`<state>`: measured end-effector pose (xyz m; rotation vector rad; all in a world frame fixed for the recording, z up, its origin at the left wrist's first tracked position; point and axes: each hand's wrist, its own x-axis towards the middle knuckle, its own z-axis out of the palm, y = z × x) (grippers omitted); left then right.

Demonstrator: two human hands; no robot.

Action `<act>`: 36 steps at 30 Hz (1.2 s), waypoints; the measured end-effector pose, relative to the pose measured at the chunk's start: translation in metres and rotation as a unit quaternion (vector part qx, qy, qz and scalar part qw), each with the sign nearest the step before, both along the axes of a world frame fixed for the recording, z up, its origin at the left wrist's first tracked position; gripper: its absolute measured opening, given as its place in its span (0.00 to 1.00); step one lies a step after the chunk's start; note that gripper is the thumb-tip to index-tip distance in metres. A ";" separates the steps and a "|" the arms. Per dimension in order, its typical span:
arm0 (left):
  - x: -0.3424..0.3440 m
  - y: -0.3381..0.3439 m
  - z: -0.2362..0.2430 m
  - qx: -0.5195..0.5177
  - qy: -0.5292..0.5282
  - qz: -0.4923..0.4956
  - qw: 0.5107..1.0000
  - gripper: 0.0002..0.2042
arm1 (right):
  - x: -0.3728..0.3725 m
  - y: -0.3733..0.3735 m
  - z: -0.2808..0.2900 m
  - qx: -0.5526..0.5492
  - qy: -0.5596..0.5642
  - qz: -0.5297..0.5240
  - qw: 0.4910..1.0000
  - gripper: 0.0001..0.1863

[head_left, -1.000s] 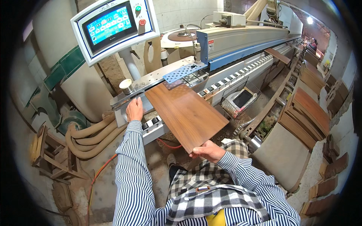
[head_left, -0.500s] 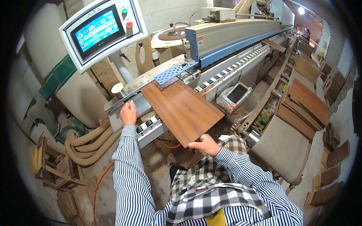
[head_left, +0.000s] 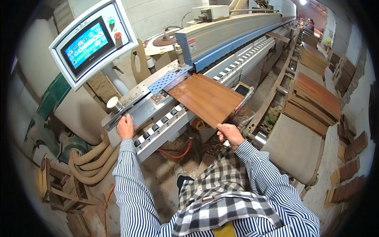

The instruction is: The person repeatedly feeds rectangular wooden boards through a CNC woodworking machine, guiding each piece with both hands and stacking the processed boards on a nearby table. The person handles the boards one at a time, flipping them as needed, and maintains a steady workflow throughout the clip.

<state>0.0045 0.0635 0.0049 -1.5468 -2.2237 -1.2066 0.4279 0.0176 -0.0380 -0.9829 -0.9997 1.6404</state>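
A brown wood-grain board (head_left: 209, 97) lies flat on the infeed of a long edge-banding machine (head_left: 237, 37). Its far left corner reaches beneath the blue perforated plate (head_left: 167, 78). My right hand (head_left: 231, 135) pinches the near corner of the board between thumb and fingers. At the near end of the metal table (head_left: 138, 115), my left hand (head_left: 125, 128) is closed with its fingertips at the table's edge; whether anything is in it is hidden. A small round pot (head_left: 114, 104) stands just beyond that hand.
A control panel with a lit screen (head_left: 87, 46) rises at the left. Black-and-white rollers (head_left: 160, 125) line the support rail beside my left hand. Stacked boards (head_left: 312, 98) sit on a belt conveyor (head_left: 294, 146) to the right. Thick hoses (head_left: 89, 166) curl at the lower left.
The board has moved forward and right along the machine, with my right hand following at its corner. My left hand stays at the table's edge. The view has shifted to the right.
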 end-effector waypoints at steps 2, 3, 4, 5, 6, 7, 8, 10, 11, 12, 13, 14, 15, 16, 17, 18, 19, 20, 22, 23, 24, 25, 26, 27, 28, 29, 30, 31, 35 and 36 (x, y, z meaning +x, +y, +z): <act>-0.004 0.002 -0.001 -0.009 0.000 -0.013 1.000 0.21 | 0.007 0.005 0.005 0.000 -0.008 -0.033 0.999 0.18; -0.024 0.009 -0.014 -0.023 -0.012 -0.028 0.999 0.21 | 0.010 0.012 0.000 0.012 -0.027 -0.033 0.999 0.19; -0.027 0.013 -0.017 -0.036 -0.004 -0.022 0.999 0.21 | 0.018 0.018 -0.006 0.021 -0.045 -0.044 0.998 0.19; -0.017 0.010 -0.007 -0.060 -0.016 -0.021 0.998 0.21 | 0.023 0.021 -0.004 0.008 -0.037 -0.063 0.997 0.20; -0.019 0.008 -0.007 -0.057 -0.030 -0.036 0.997 0.22 | 0.025 0.024 0.002 -0.004 -0.047 -0.073 0.996 0.20; -0.009 0.002 -0.001 -0.046 -0.047 -0.087 0.994 0.21 | 0.029 0.028 0.003 -0.012 -0.050 -0.081 0.995 0.21; 0.020 -0.005 0.015 -0.042 0.064 -0.091 0.993 0.21 | 0.036 0.032 0.005 -0.018 -0.038 -0.083 0.996 0.21; 0.084 -0.015 0.031 0.006 0.111 -0.174 0.979 0.19 | 0.056 0.036 0.004 0.000 0.015 -0.111 0.994 0.21; 0.124 -0.022 0.036 0.010 0.084 -0.237 0.968 0.18 | 0.075 0.034 0.002 -0.011 0.034 -0.125 0.991 0.21; 0.157 -0.027 0.028 -0.013 0.040 -0.306 0.951 0.16 | 0.093 0.033 -0.001 -0.022 0.053 -0.134 0.989 0.21; 0.193 -0.029 0.014 0.053 0.069 -0.393 0.915 0.15 | 0.117 0.027 -0.011 -0.031 0.056 -0.143 0.988 0.21; 0.228 -0.043 0.014 -0.038 0.051 -0.442 0.895 0.13 | 0.139 0.019 -0.022 -0.031 0.065 -0.153 0.986 0.21; 0.259 -0.049 0.014 -0.060 0.089 -0.495 0.862 0.13 | 0.165 0.011 -0.035 -0.034 0.047 -0.175 0.983 0.20; 0.293 -0.048 0.008 -0.076 0.052 -0.559 0.824 0.14 | 0.197 -0.004 -0.050 -0.027 0.019 -0.218 0.975 0.16; 0.319 -0.048 0.001 -0.129 0.027 -0.583 0.802 0.15 | 0.231 -0.019 -0.068 -0.022 -0.018 -0.252 0.967 0.12; 0.338 -0.043 -0.015 -0.186 -0.017 -0.607 0.773 0.14 | 0.264 -0.040 -0.073 -0.069 -0.030 -0.286 0.955 0.11; 0.358 -0.038 -0.026 -0.231 -0.059 -0.607 0.758 0.14 | 0.297 -0.060 -0.080 -0.083 -0.039 -0.334 0.938 0.12; 0.377 -0.033 -0.037 -0.275 -0.100 -0.602 0.742 0.14 | 0.328 -0.081 -0.083 -0.088 -0.070 -0.385 0.916 0.12; 0.410 -0.019 -0.064 -0.342 -0.195 -0.597 0.699 0.15 | 0.399 -0.118 -0.106 -0.081 -0.111 -0.508 0.850 0.11; 0.428 -0.009 -0.079 -0.377 -0.253 -0.593 0.665 0.15 | 0.433 -0.136 -0.114 -0.076 -0.111 -0.551 0.824 0.11; 0.446 0.000 -0.087 -0.405 -0.280 -0.592 0.638 0.13 | 0.464 -0.152 -0.122 -0.072 -0.111 -0.591 0.796 0.11; 0.464 0.008 -0.094 -0.434 -0.310 -0.568 0.627 0.12 | 0.495 -0.164 -0.134 -0.061 -0.094 -0.616 0.780 0.11; 0.482 0.017 -0.099 -0.459 -0.338 -0.544 0.615 0.11 | 0.516 -0.166 -0.138 -0.049 -0.079 -0.640 0.763 0.11; 0.499 0.023 -0.101 -0.481 -0.354 -0.520 0.611 0.11 | 0.535 -0.163 -0.144 -0.057 -0.074 -0.660 0.746 0.11; 0.511 0.035 -0.121 -0.478 -0.359 -0.520 0.610 0.12 | 0.552 -0.155 -0.143 -0.064 -0.071 -0.677 0.730 0.11; 0.527 0.042 -0.125 -0.479 -0.365 -0.511 0.613 0.13 | 0.572 -0.147 -0.144 -0.068 -0.067 -0.695 0.713 0.12; 0.546 0.048 -0.129 -0.480 -0.372 -0.501 0.617 0.13 | 0.597 -0.141 -0.150 -0.045 -0.049 -0.682 0.728 0.12; 0.565 0.052 -0.128 -0.487 -0.380 -0.488 0.616 0.15 | 0.628 -0.142 -0.162 -0.021 -0.031 -0.671 0.740 0.13; 0.623 0.061 -0.141 -0.396 -0.231 -0.604 0.652 0.33 | 0.709 -0.108 -0.181 0.016 0.068 -0.643 0.762 0.18; 0.642 0.064 -0.143 -0.380 -0.170 -0.637 0.649 0.37 | 0.740 -0.113 -0.196 0.022 0.125 -0.617 0.776 0.19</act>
